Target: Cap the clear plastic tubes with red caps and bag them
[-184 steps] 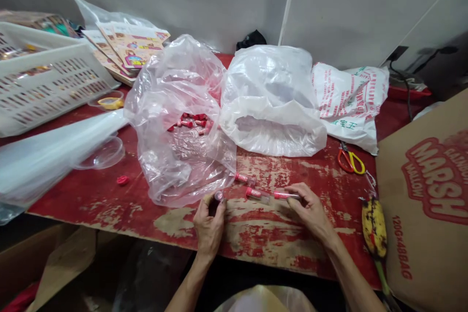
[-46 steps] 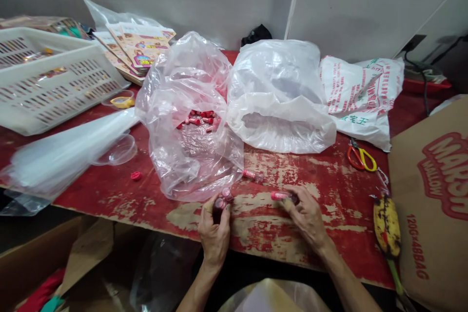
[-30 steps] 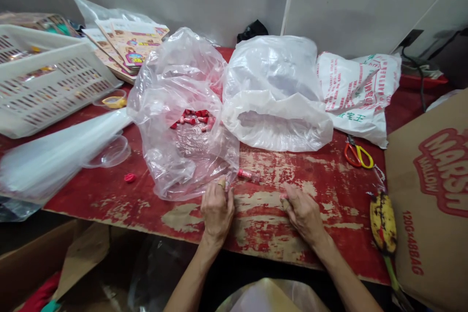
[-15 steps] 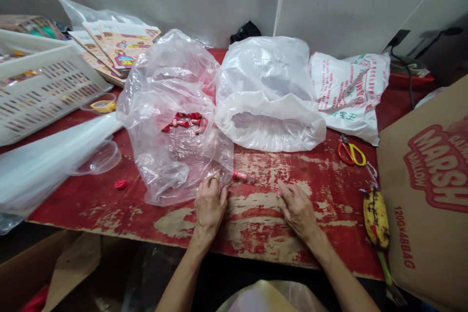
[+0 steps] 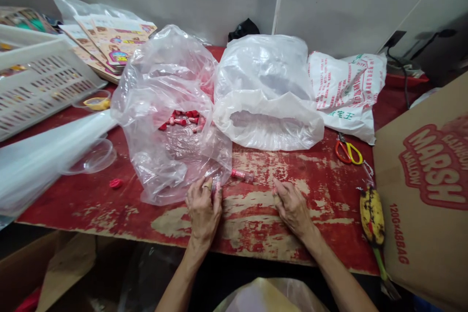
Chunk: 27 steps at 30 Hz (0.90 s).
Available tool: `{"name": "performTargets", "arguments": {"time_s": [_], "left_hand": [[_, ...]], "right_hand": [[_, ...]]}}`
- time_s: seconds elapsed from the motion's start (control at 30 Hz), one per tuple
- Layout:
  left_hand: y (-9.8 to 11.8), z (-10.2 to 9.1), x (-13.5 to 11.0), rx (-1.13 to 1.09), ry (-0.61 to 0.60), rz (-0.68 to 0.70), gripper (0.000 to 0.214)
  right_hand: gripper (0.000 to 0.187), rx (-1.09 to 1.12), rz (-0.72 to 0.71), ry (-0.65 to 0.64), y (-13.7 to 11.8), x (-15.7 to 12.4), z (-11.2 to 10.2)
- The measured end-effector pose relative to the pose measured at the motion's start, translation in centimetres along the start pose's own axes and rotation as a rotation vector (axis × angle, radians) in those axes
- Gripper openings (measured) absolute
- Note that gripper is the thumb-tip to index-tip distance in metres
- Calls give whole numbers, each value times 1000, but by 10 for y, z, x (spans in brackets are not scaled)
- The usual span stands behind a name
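Observation:
My left hand (image 5: 204, 204) is closed around a small clear tube (image 5: 215, 188) with pinkish contents, at the near edge of a clear plastic bag (image 5: 157, 170). Inside that bag lie several small red-and-pink pieces (image 5: 179, 121). A similar red-capped tube (image 5: 242, 175) lies on the table between my hands. My right hand (image 5: 292, 204) rests just above the worn red table (image 5: 252, 224), fingers pinched together. A trace of pink shows at its fingertips, but what it holds is mostly hidden.
A white bag with an open mouth (image 5: 270, 139) stands behind the tube. Scissors (image 5: 349, 152), a banana (image 5: 372, 217) and a cardboard box (image 5: 424, 234) are at right. Plastic lids (image 5: 98, 163), a red cap (image 5: 116, 184) and a white basket (image 5: 44, 92) lie left.
My left hand has drawn back slightly to the left and nearer, and a tube now shows in its fingers. My right hand has barely moved. The view has shifted slightly.

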State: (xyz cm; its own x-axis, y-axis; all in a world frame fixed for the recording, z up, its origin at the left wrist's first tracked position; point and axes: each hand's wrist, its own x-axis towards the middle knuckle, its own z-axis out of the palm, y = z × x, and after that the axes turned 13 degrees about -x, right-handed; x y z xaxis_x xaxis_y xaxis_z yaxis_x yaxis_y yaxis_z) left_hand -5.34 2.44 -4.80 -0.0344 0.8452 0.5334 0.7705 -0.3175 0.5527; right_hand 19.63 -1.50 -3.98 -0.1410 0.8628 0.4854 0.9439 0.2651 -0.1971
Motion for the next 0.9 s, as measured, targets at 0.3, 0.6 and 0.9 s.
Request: {"name": "performTargets", "arguments": {"time_s": [0.3,0.6,0.9], "left_hand": [[7,-10,-9,-48,137,74,27],[42,-8,-30,-293,154,207,37],[80,16,-44,-754,-279,-158,31]], "right_hand": [[35,1169,829,-5,-5,6,-14],[31,1395,927,0,-5,8,-12],[23,969,716,-144,-17,3,-26]]}}
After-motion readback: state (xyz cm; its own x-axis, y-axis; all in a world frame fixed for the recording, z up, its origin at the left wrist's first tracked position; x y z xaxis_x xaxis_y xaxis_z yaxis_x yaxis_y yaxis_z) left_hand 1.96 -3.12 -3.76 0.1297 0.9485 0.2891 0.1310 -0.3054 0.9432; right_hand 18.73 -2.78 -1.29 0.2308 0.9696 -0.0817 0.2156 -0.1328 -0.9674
